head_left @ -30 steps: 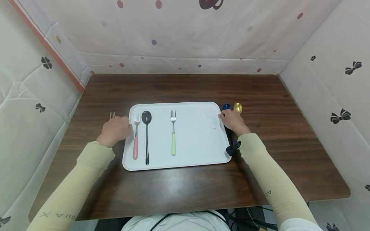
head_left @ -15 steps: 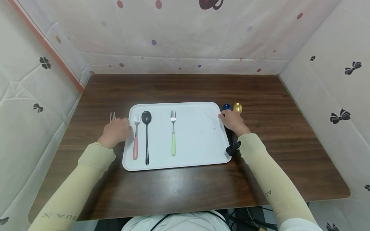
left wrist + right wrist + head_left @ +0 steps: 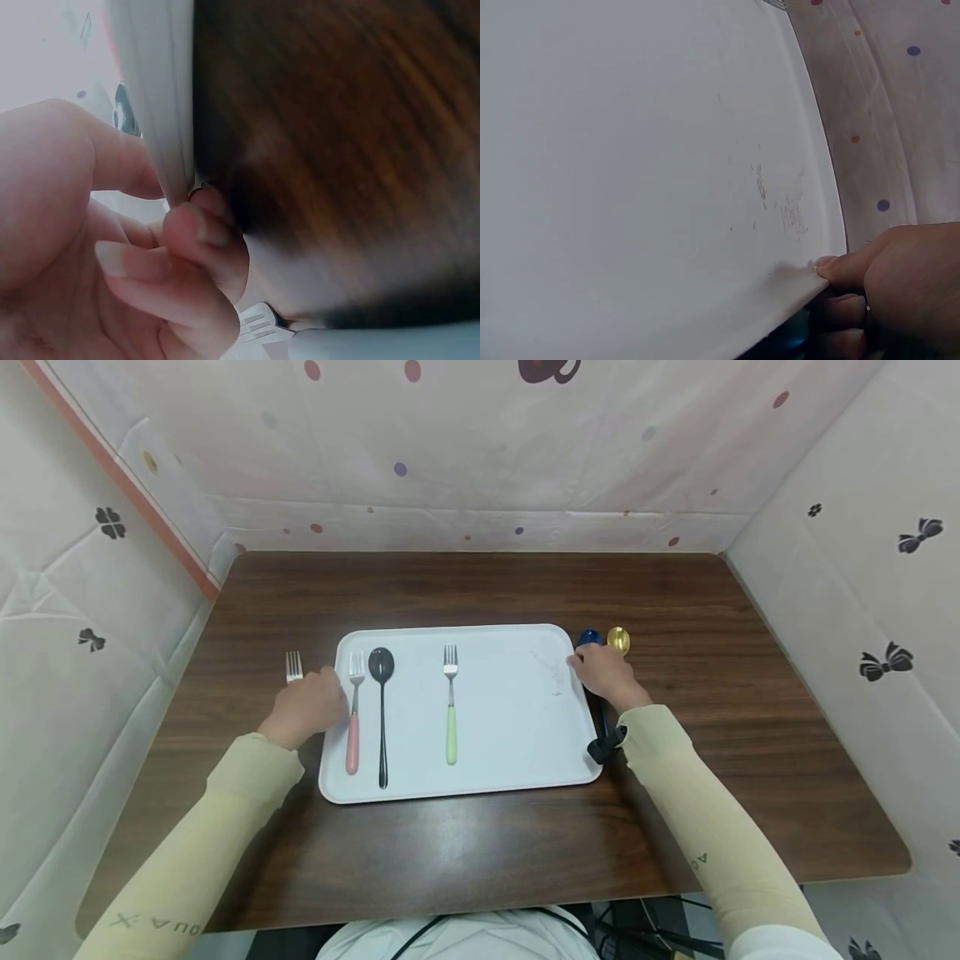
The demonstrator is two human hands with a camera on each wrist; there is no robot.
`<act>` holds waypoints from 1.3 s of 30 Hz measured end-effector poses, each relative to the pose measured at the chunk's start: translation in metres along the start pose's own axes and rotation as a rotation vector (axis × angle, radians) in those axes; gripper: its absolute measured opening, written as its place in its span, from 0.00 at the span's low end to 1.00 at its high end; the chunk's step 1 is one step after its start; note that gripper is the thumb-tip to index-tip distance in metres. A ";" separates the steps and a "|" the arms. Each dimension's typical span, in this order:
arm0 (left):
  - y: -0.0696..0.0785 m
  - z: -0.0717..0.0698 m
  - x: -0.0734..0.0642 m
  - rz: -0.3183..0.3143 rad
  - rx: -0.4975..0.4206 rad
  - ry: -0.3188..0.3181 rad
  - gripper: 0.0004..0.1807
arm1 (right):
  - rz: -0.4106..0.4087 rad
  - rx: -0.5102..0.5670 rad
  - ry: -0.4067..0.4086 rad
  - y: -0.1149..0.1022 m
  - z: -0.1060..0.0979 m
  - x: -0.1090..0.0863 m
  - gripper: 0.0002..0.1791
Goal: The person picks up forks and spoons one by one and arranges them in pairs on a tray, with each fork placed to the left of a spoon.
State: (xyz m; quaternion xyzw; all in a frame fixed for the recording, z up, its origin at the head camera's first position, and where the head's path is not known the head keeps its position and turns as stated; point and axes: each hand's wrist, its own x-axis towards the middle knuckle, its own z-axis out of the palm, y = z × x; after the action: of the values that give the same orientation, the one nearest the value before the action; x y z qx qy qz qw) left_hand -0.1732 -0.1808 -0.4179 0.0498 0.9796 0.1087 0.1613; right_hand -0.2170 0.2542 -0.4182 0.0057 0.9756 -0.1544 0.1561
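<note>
A white rectangular tray lies between my two hands. My left hand grips its left rim; in the left wrist view the thumb and curled fingers pinch the tray's edge. At the right rim, my right hand pinches the tray, thumb on top and fingers underneath, as the right wrist view shows. On the tray rest a pink-handled fork, a black spoon and a green-handled fork. Whether the tray touches the table is hard to tell.
Beyond my left hand, another fork's tines show on the wooden table. A blue spoon and a gold spoon lie just past my right hand, partly covered by it. Patterned white sheets enclose the table.
My left hand has shifted slightly right, uncovering more of the fork beyond it. The right hand, the tray and the cutlery on it look nearly unchanged.
</note>
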 end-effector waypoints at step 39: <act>-0.002 0.007 0.001 0.004 0.012 -0.012 0.22 | -0.007 0.003 0.040 0.002 -0.004 -0.002 0.21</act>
State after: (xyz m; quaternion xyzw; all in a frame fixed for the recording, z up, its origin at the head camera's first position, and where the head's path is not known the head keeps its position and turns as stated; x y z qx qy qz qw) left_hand -0.1719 -0.1816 -0.4251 0.0536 0.9792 0.1027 0.1666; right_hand -0.2161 0.2570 -0.4149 0.0055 0.9783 -0.1562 0.1360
